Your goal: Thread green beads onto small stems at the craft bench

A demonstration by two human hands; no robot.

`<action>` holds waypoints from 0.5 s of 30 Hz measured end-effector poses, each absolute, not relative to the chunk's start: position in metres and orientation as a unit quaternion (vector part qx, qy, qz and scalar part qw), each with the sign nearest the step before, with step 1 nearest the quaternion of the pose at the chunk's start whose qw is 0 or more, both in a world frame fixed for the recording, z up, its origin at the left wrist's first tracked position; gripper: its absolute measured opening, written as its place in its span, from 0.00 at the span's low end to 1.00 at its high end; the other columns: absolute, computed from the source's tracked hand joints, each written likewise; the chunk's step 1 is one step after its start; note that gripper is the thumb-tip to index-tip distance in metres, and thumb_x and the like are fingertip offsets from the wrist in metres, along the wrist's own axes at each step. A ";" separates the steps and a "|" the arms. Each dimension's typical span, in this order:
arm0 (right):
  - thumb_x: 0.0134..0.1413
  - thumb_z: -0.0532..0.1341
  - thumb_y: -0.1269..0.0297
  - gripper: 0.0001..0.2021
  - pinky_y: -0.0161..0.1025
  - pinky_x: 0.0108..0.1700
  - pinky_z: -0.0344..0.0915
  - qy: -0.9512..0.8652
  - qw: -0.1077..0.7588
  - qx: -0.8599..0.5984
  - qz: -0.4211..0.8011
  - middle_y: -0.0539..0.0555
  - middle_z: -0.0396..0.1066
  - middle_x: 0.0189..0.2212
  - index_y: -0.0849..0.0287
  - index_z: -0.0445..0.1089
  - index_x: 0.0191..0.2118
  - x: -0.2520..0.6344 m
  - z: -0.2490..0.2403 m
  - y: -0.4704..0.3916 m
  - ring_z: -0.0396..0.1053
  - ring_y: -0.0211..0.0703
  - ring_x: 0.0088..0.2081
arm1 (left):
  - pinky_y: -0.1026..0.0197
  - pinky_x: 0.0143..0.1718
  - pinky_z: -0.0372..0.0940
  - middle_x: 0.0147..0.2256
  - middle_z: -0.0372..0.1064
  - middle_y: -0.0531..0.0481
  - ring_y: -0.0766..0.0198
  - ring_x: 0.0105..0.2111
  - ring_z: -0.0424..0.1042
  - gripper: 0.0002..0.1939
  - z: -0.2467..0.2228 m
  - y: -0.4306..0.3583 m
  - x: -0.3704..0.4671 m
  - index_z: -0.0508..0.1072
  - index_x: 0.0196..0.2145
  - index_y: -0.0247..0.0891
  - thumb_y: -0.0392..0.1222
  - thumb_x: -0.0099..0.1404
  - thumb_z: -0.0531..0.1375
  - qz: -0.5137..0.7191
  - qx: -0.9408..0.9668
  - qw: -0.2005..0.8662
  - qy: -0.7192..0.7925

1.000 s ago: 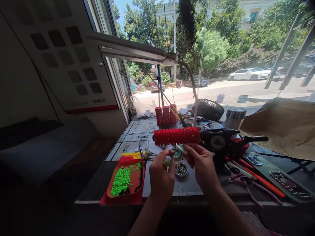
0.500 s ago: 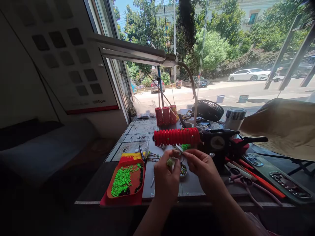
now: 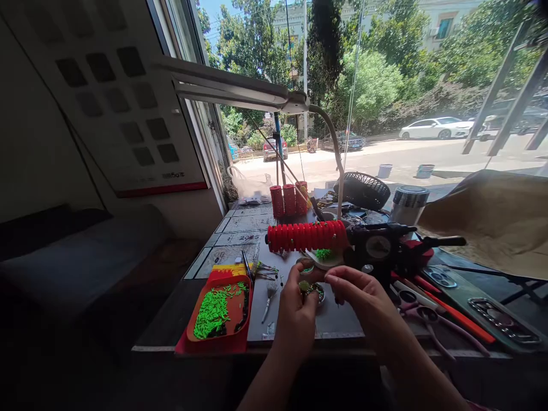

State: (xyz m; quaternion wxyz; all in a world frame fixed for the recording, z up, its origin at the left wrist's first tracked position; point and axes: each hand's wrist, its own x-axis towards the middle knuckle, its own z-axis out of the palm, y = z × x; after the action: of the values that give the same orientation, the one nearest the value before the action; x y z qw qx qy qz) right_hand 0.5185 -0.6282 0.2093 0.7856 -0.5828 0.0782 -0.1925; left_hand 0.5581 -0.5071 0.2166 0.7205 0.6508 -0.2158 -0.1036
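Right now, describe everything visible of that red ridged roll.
The red ridged roll lies nearly level above the table, its rings side by side along its length, dotted with small green and pale bits. It looks like foam or plastic. A dark tip shows at its left end; its right end meets the black device. The left hand and right hand appear clear of it.

Left forearm (image 3: 276, 365) and right forearm (image 3: 413, 357) extend forward, bare, converging; left hand (image 3: 298, 308) curled inward, grip unclear; right hand (image 3: 362, 297) near but apart, angled leftward, thumb and forefinger tips pinched together.
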 end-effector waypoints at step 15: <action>0.42 0.66 0.53 0.16 0.30 0.19 0.58 0.050 0.779 -0.602 -0.167 0.52 0.70 0.25 0.61 0.70 0.31 0.512 0.213 -0.629 0.62 0.35 0.22 | 0.72 0.17 0.45 0.21 0.71 0.55 0.78 0.14 0.52 0.26 0.176 -0.498 0.522 0.58 0.48 0.38 0.46 0.55 0.63 -0.167 0.556 0.810 -0.077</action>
State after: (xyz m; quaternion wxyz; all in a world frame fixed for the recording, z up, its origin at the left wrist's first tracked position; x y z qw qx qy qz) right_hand 0.5123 -0.6291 0.2135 0.7794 -0.6017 0.0498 -0.1673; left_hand 0.5220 -0.4981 0.1762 0.8104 0.5560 -0.0774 -0.1674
